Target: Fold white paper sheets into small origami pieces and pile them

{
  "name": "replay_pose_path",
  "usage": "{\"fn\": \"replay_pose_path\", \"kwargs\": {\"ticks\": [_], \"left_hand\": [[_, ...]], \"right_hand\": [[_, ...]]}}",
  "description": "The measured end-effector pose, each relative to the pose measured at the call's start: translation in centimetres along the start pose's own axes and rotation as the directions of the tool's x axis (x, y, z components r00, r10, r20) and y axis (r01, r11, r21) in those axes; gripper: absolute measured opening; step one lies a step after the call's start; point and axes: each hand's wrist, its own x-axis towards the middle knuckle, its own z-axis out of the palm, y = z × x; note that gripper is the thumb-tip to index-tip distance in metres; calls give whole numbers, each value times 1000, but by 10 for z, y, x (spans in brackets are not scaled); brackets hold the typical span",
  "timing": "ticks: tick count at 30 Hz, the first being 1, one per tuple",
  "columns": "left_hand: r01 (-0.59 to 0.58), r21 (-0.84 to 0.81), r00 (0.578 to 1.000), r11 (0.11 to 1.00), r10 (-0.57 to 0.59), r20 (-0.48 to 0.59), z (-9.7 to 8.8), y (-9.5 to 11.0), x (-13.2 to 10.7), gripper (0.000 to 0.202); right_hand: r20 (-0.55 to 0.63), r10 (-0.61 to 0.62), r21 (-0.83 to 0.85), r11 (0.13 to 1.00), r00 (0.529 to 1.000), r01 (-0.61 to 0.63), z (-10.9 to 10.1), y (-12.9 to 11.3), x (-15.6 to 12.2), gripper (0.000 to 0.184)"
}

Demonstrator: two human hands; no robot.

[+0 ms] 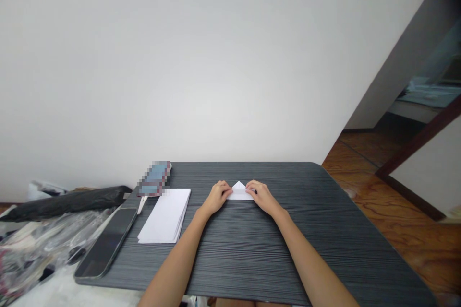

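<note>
White folded paper (239, 195): on the dark counter (248, 249) | my left grip (217, 196) and right grip (262, 195): each pinching one end | I see at left: paper stack (165, 218), black phone (108, 242), pixelated object (154, 180) beyond

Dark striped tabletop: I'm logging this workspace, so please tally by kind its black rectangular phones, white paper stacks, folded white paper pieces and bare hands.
Black rectangular phone: 1
Stack of white paper sheets: 1
Folded white paper piece with pointed top: 1
Bare hands, left hand and right hand: 2
Total: 5
</note>
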Motion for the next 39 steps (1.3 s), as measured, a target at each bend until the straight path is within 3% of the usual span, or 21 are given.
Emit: {"fn": "replay_pose_path", "kwargs": {"ticks": [9, 15, 19, 22, 25, 27, 32, 39], "left_hand": [[135, 83, 991, 987, -134, -17, 6, 4, 2, 18], [214, 226, 977, 951, -204, -67, 11, 10, 2, 15], [276, 331, 961, 903, -250, -120, 13, 15, 2, 14], [222, 389, 974, 894, -184, -132, 15, 23, 3, 18], [76, 398, 997, 914, -62, -48, 17, 28, 5, 22], [-4, 366, 1000, 931, -1, 12, 18, 27, 6, 22], [-62, 347, 998, 936, 55, 29, 19, 25, 4, 22], [-69, 462, 998, 884, 54, 45, 23, 46, -12, 25]], "right_hand": [[-47, 85, -68, 994, 995, -88, 6, 7, -1, 5], [-83, 162, -141, 975, 983, -173, 12, 10, -1, 3], [-204, 246, -286, 911, 948, -298, 14, -4, -2, 24], [-159, 186, -398, 887, 970, -235, 16, -17, -3, 31], [-16, 76, -450, 890, 997, -75, 19, -26, -4, 36], [25, 48, -473, 881, 999, -31, 22, -29, -4, 34], [-44, 83, -559, 824, 996, -93, 30, -38, -11, 31], [-75, 92, -616, 779, 993, -119, 37, -50, -26, 33]]}}
